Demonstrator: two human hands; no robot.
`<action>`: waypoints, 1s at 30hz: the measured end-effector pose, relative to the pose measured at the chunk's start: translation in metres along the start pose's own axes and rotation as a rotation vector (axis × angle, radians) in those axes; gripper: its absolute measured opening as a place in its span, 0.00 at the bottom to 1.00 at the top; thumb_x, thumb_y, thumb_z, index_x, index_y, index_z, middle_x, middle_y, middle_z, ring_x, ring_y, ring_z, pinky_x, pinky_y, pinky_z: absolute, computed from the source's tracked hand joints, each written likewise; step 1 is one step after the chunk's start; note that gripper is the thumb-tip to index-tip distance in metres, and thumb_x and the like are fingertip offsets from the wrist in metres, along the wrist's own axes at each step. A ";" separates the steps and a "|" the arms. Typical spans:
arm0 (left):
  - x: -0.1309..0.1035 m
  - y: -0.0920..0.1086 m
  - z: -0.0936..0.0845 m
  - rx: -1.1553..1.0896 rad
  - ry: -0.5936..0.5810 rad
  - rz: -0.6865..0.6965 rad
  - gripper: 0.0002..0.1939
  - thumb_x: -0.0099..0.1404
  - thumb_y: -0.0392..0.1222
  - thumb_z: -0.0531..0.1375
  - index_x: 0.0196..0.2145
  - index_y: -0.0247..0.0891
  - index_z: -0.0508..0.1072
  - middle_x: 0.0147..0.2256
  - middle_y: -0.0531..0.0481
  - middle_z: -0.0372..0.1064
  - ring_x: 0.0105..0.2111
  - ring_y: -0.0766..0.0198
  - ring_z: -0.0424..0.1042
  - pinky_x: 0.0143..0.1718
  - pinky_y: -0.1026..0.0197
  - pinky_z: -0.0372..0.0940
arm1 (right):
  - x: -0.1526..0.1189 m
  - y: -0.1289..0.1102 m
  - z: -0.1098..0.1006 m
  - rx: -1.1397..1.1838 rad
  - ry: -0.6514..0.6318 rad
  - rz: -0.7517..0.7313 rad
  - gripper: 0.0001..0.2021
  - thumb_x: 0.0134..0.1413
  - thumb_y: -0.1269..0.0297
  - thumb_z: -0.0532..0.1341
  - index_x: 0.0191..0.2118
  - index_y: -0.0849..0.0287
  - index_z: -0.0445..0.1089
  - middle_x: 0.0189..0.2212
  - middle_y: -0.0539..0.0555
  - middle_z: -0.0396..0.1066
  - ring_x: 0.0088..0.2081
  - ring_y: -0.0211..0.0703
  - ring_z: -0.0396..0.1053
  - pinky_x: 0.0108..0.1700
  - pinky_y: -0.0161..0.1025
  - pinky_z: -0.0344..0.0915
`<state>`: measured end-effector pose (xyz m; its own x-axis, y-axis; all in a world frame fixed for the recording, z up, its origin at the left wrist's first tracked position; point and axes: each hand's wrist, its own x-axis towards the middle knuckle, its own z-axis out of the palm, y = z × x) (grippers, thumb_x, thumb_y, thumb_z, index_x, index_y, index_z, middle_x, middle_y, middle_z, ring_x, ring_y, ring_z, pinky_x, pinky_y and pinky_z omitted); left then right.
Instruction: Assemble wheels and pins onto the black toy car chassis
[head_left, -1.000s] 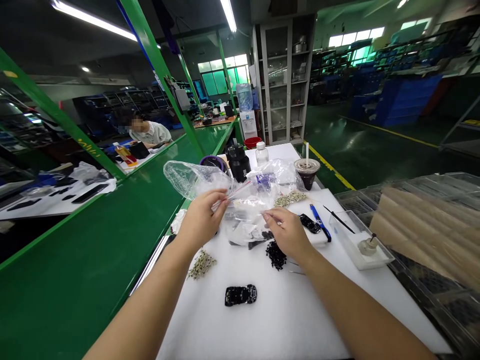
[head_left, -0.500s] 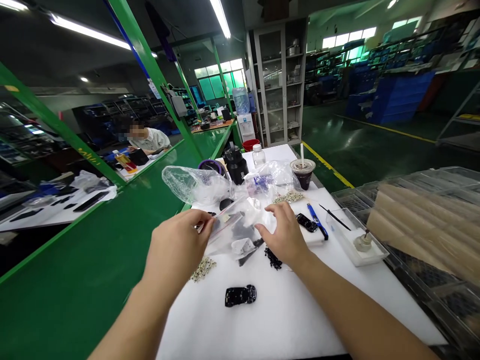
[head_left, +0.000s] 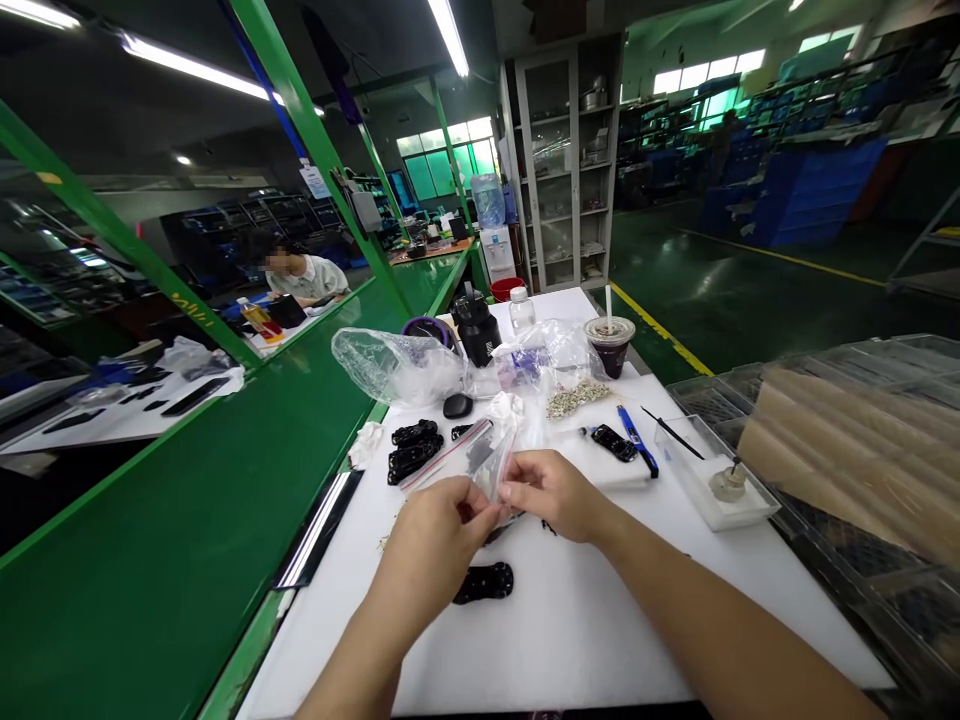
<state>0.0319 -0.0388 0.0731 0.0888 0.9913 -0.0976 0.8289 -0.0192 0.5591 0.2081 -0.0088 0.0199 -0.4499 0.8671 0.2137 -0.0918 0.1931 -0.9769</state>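
Both hands meet over the white table (head_left: 600,610), pinching a clear zip bag (head_left: 487,458) with a red seal line. My left hand (head_left: 450,520) is closed on the bag's near edge, and my right hand (head_left: 553,492) grips it just to the right, fingertips almost touching. Below my left hand lies a black toy car part (head_left: 489,582), partly covered by the hand. Beyond the bag, at the left, rest several more black car parts (head_left: 412,452). What lies under the bag is mostly hidden.
A large plastic bag (head_left: 397,368), a black bottle (head_left: 475,330) and an iced drink cup (head_left: 610,345) stand at the back. On the right are a blue knife (head_left: 637,440), a clear tray (head_left: 716,490) and small pale parts (head_left: 576,398). A person (head_left: 300,275) sits beyond the green partition.
My left hand has moved right and my right hand has come down and closed on the bag. The zip bag has turned, and the black parts behind it now show.
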 end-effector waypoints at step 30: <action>0.035 0.011 0.038 -0.553 0.136 0.038 0.21 0.64 0.56 0.56 0.23 0.40 0.58 0.18 0.56 0.56 0.19 0.67 0.56 0.21 0.63 0.53 | 0.016 0.014 -0.008 0.113 0.146 0.117 0.14 0.60 0.65 0.57 0.23 0.59 0.60 0.20 0.49 0.66 0.27 0.37 0.68 0.35 0.36 0.65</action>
<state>0.0657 -0.0092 0.0444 0.0110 0.9998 0.0173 0.4107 -0.0203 0.9115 0.2063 0.0116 0.0101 -0.3303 0.9396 0.0898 -0.1494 0.0419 -0.9879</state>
